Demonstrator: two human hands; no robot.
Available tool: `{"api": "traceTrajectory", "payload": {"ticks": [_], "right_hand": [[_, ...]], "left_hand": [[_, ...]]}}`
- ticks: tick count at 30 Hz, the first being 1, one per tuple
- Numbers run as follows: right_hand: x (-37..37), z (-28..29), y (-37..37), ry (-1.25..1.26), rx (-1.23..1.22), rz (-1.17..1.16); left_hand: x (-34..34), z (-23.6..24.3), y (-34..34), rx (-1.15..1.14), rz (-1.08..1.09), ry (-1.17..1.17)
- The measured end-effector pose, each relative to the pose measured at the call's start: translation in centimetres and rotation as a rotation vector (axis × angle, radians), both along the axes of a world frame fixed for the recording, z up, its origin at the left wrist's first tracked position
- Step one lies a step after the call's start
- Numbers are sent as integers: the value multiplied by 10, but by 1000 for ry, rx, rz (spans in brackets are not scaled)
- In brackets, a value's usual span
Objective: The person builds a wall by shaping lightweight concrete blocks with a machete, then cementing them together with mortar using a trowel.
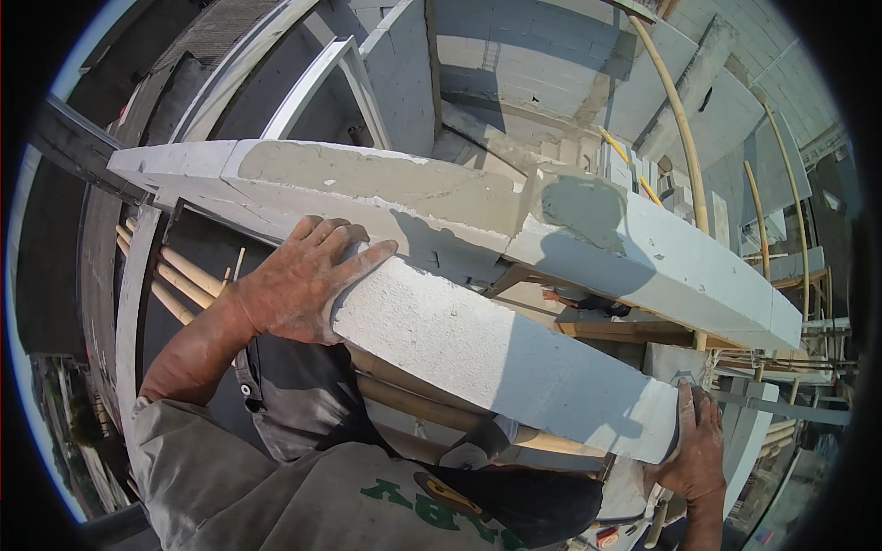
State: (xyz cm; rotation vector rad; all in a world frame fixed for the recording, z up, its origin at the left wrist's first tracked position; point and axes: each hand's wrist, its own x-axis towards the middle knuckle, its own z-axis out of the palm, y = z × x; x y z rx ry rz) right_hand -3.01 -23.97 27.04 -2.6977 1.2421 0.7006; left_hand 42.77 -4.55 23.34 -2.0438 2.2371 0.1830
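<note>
Both hands' fingers [363, 260] grip white block [514, 358] ends.

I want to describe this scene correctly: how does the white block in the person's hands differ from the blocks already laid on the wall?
The held block is lifted clear, gripped at its ends by the left hand and right hand; the wall blocks rest in a row. The wall blocks carry grey mortar patches on top, while the held block looks clean white. The held block lies nearer the person, below the wall's top. Both are pale, long and rectangular.
</note>
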Motion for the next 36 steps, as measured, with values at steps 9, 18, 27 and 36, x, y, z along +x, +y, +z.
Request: {"api": "traceTrajectory", "payload": {"ticks": [9,18,27,36], "right_hand": [[138,100,-13,-146,-92,73],[235,133,-28,-384,-150,285],[309,107,-25,-398,-191,362],[302,73,-58,-388,-199,327]], "left_hand": [[94,121,60,14,379,-195],[175,192,86,-23,558,-232],[233,176,88,-29,516,-201],[238,143,40,0,515,-151]]}}
